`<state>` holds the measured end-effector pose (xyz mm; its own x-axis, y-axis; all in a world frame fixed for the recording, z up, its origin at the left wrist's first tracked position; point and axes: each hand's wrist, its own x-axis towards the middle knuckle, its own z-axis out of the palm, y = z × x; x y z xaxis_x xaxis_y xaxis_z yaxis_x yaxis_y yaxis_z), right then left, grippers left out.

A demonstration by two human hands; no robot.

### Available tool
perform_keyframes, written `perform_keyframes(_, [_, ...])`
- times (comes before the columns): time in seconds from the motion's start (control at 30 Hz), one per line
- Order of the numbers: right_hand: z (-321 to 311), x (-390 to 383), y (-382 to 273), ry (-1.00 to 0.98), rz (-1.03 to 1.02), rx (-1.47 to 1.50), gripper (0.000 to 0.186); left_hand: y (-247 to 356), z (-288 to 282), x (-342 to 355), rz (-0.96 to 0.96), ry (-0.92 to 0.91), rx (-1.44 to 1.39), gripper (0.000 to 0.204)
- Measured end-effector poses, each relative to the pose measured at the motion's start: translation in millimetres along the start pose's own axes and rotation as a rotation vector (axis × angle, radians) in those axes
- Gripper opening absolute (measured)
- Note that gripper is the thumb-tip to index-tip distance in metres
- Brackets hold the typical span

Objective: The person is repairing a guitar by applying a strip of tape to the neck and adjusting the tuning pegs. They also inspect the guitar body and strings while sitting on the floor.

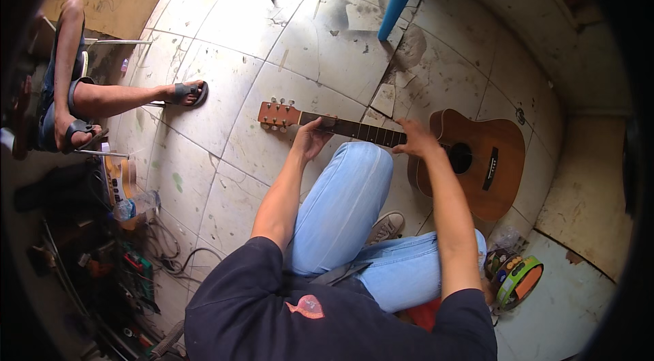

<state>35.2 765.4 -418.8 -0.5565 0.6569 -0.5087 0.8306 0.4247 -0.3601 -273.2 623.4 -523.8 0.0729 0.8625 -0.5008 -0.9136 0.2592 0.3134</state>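
Note:
An acoustic guitar [507, 146] with a brown body and dark fretboard lies across in front of my knees, its headstock [279, 116] to the left. Just below that headstock, my left hand [312, 141] is closed around the neck, thumb up against the fretboard side. My right hand [417, 139] spans the neck close to the body, thumb and fingers on opposite edges; its fingers are slightly blurred. Metal tuning pegs stick out on both sides of the headstock. No strings can be made out at this size.
Another person's sandaled foot [187, 93] rests on the tiled floor at left. Blue plastic furniture legs [398, 3] stand at the far side. Cables [177, 255] and tools lie at lower left. A green tape roll [521, 283] sits near my right knee. Some floor tiles are broken.

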Motion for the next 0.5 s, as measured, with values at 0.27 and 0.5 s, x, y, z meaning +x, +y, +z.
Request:
perform_keyframes(0.27, [-135,-76,83,0.245,0.141,0.063,0.064,8,15,-89,-0.196,0.332,0.279,0.066])
perform_keyframes(0.5, [-76,-305,90,0.461,0.546,0.653,0.030,38,3,-280,-0.583,0.407,1.631,0.052])
